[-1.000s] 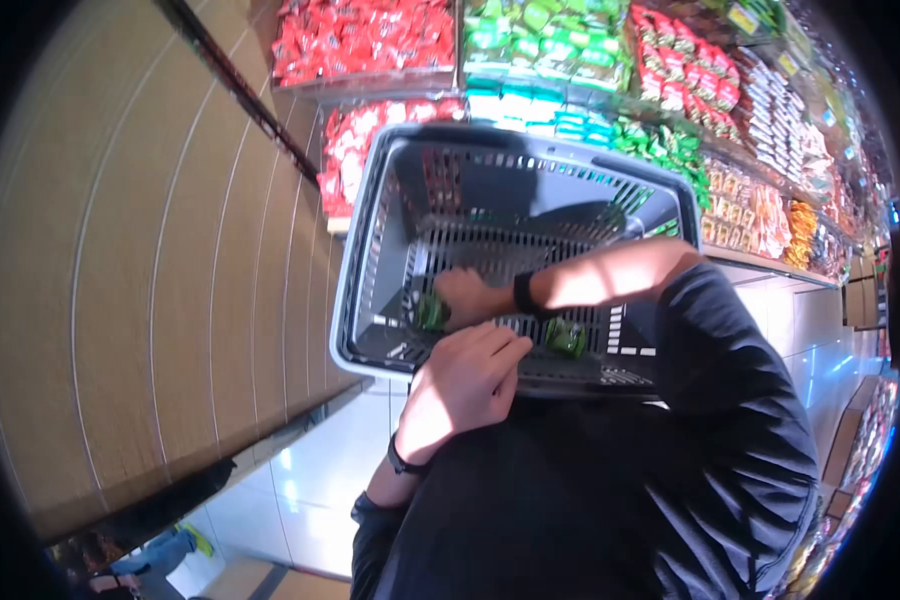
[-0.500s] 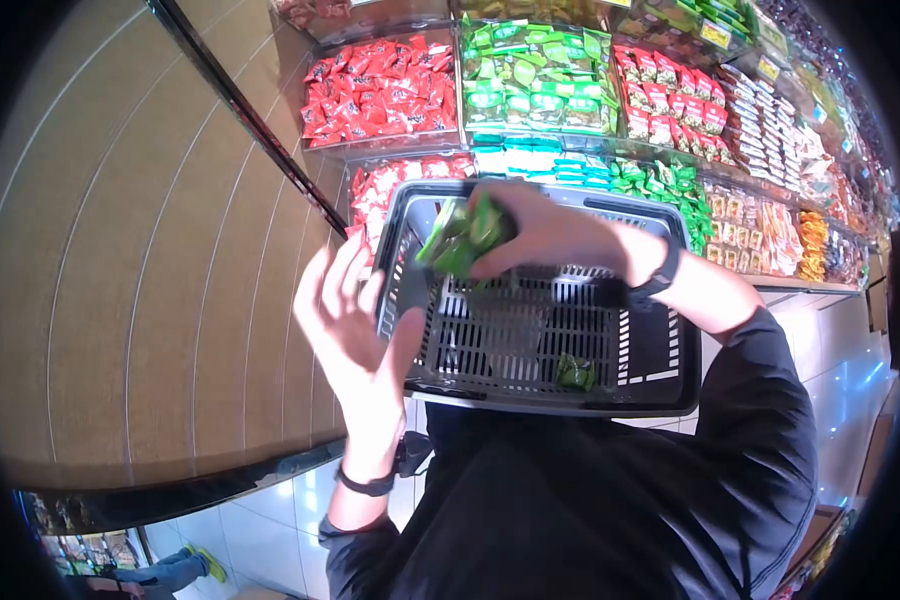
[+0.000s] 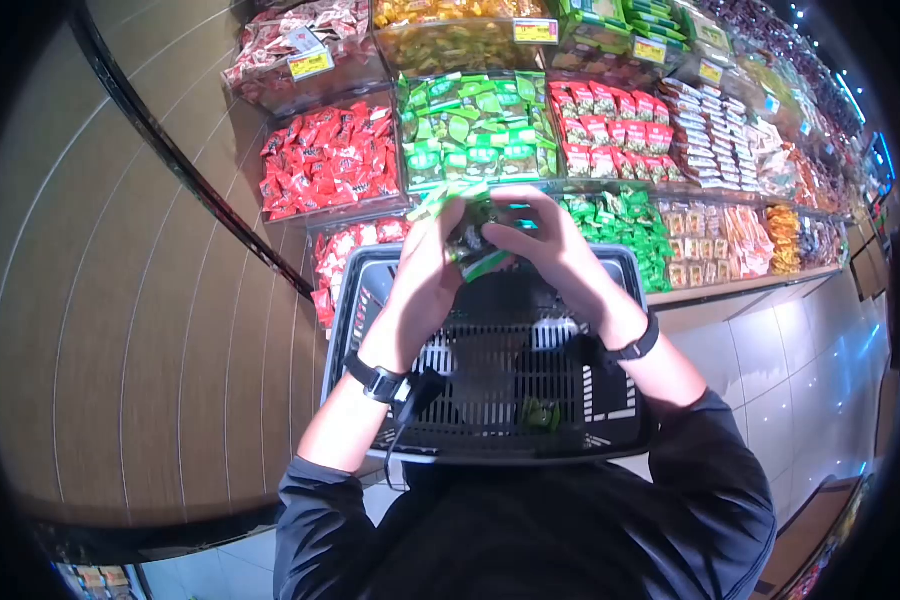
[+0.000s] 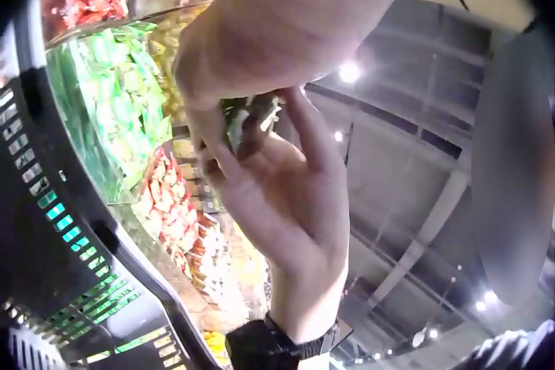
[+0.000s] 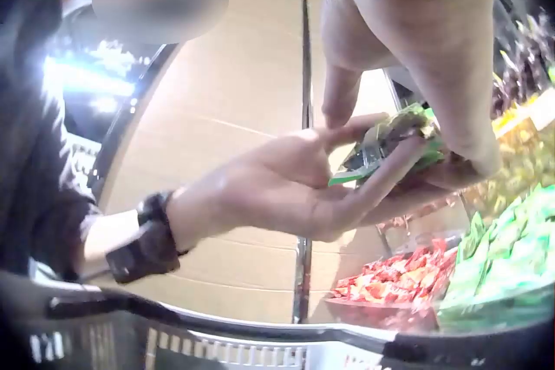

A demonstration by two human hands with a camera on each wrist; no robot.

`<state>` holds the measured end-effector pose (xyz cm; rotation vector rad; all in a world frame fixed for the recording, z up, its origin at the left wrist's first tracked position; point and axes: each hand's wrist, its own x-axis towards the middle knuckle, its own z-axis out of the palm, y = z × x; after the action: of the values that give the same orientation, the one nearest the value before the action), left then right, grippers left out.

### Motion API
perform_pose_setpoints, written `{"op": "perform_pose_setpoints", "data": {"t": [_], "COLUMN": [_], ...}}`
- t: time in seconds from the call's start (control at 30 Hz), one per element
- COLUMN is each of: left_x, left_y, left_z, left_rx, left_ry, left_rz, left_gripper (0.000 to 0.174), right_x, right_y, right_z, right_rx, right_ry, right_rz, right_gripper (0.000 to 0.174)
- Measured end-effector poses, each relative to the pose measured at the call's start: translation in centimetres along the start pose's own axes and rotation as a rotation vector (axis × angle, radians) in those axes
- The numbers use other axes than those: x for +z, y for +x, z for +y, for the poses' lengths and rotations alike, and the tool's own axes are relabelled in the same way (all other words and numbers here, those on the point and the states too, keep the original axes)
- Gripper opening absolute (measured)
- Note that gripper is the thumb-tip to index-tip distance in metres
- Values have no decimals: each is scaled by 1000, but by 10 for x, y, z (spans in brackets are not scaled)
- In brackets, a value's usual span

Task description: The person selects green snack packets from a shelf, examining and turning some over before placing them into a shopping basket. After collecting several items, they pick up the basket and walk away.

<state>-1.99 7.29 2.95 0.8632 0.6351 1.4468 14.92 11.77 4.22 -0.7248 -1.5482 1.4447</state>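
Both hands hold small green snack packets (image 3: 478, 238) together above the far part of a dark grey shopping basket (image 3: 490, 450). My left hand (image 3: 432, 262) grips them from the left, its fingers bent around the wrappers. From the right, my right hand (image 3: 558, 250) pinches them between thumb and fingers. In the right wrist view the green and clear wrapping (image 5: 395, 146) shows between the two hands; fingers hide part of it. Another green packet (image 3: 543, 414) lies on the basket floor near the front.
Beyond the basket rise shelf bins of red packets (image 3: 330, 155), green packets (image 3: 475, 125) and red-and-white packets (image 3: 610, 130), with yellow price tags (image 3: 311, 63). A brown slatted panel (image 3: 150, 330) stands on the left. Tiled floor (image 3: 770, 360) shows at right.
My right hand has lifted green packets out of the basket and brought them up over its far part. My left hand has moved from the near rim to join in holding them.
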Motion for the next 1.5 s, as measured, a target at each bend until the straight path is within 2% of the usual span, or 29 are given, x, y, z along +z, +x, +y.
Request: {"op": "perform_pose_setpoints", "data": {"t": [0.03, 0.1, 0.17, 0.23, 0.27, 0.3, 0.37, 0.43, 0.5, 0.57, 0.6, 0.63, 0.7, 0.73, 0.77, 0.83, 0.9, 0.97, 1.07, 1.17, 1.3, 1.37, 1.4, 1.43, 1.5], "left_x": [-3, -9, -18, -22, -22, -22, -24, -26, -27, -31, -37, -44, -55, -44, -42, -31, -24, -29, -47, -51, -36, -22, -27, -27, -27], "left_y": [-1, -2, -8, -11, -14, -17, -19, -22, -20, -24, -26, -23, -19, -19, -19, -24, -26, -26, -21, -22, -26, -30, -28, -29, -27], "left_z": [-2, -6, -13, -17, -20, -23, -25, -25, -25, -25, -32, -32, -36, -29, -27, -19, -17, -20, -29, -33, -19, -11, -14, -17, -17], "left_rx": [-30, -37, -158, -183, -187, -192, -207, -287, -315, -346, -287, -300, -188, -195, -132, -36, -1, 43, 82, 101, 56, 61, 37, 41, 4], "left_ry": [-104, -89, 1, 12, 47, 80, 134, -90, -108, -161, -227, -225, -110, -185, -114, 8, 20, 35, 34, 79, 2, -8, -5, 14, -4], "left_rz": [12, 74, 55, 18, 73, 127, 114, 88, 123, 222, 278, 287, 203, 303, 338, 371, 380, 380, 380, 361, 373, 452, 436, 423, 444], "left_gripper": [35, 37, 38, 39, 40, 41, 45, 51, 52, 52, 40, 40, 29, 25, 27, 29, 30, 31, 34, 25, 26, 30, 27, 28, 27], "right_x": [-3, -7, -1, 2, 2, 0, -4, -3, -5, -13, -15, -15, -14, -9, -8, -8, -4, 2, -1, -8, -3, -5, -5, -9, -11], "right_y": [2, 4, -2, -6, -7, -6, -2, 0, 4, 8, 7, 10, 9, 7, 5, 5, 0, -2, 0, 4, 5, 4, 6, 9, 9], "right_z": [6, 16, 28, 36, 32, 37, 49, 43, 41, 45, 44, 42, 44, 44, 43, 37, 36, 40, 49, 48, 40, 45, 46, 52, 51], "right_rx": [-4, 85, 126, 136, 183, 177, 265, 221, 179, -70, -113, -102, -210, -131, -118, 261, 319, 198, 184, 184, 210, 184, 121, 44, 48], "right_ry": [-2, -193, -124, 82, 113, 119, 296, 319, 346, 31, -55, -45, -128, -18, -15, 362, 388, 113, 185, 277, 307, 315, 282, 222, 219], "right_rz": [-7, -10, -44, -70, -108, -86, -75, -52, -48, -272, -289, -284, -308, -246, -244, -162, -196, -280, -197, -172, -71, 11, 30, 10, 9], "right_gripper": [44, 39, 33, 29, 24, 24, 25, 26, 27, 29, 27, 27, 30, 31, 31, 33, 32, 28, 21, 17, 14, 15, 16, 15, 14]}}
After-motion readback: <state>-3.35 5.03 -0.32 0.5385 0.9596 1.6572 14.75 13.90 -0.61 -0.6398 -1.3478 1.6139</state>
